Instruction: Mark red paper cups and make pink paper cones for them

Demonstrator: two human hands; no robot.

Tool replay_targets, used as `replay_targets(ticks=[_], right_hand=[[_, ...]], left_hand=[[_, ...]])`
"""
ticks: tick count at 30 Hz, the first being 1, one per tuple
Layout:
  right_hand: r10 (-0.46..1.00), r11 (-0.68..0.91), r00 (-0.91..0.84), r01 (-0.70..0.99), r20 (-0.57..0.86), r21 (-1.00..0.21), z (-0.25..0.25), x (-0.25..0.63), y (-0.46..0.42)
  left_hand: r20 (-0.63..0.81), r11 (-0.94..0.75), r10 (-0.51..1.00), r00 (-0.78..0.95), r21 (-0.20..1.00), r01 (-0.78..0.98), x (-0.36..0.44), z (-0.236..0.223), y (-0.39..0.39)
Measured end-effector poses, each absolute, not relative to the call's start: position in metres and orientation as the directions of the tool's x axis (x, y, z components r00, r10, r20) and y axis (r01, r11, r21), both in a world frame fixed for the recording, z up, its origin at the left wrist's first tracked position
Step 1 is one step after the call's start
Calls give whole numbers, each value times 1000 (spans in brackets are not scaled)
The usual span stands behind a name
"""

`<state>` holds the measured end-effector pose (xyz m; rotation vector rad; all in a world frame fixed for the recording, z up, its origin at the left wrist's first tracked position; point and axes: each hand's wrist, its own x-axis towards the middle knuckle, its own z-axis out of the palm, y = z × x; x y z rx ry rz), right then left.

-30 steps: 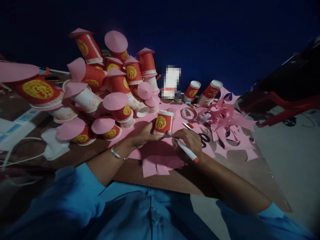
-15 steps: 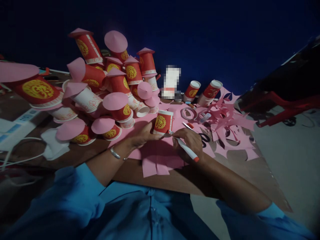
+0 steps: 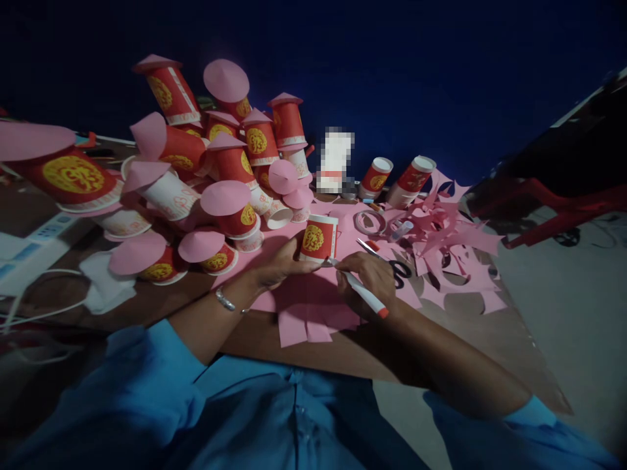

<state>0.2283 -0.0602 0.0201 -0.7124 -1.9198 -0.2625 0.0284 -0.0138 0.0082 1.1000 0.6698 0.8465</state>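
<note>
My left hand [image 3: 281, 264] is closed around the lower left side of a red paper cup [image 3: 318, 239] with a gold emblem and a white band; its thumb lies along the cup's bottom edge. In my right hand [image 3: 367, 277] is a white marker [image 3: 365, 295] with a red end, its tip pointing at the cup's lower right edge. Whether the tip touches the cup I cannot tell. Pink paper strips [image 3: 313, 320] lie beneath both hands. Just right of my right hand are scissors [image 3: 399, 271] with black handles.
Several red cups with pink cone roofs [image 3: 228, 156] are stacked at the left. Two roofless cup stacks [image 3: 376, 177] stand at the back. Cut pink scraps [image 3: 450, 241], a tape roll [image 3: 369, 222] and a glue stick [image 3: 401, 230] lie at the right. A white power strip [image 3: 34, 245] is far left.
The cup has shifted very slightly left and turned a little in my left hand. The marker has moved slightly along its lower edge. Both grips are the same.
</note>
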Motion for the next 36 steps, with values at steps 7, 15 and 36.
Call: replay_targets(ticks=[7,15,36], right_hand=[[368,806,-310,576,876,-135,20,228,-61],[353,805,-313,582,882,-116,21,226,-61],[441,806,-304,549,844,-224,18,236,-60]], left_hand=[[-39,199,847,530,948,-249,29,9,-14],[-55,205,850,523,951,-233,28,8,-15],[-41,263,853,521,895,-361,27,14,-15]])
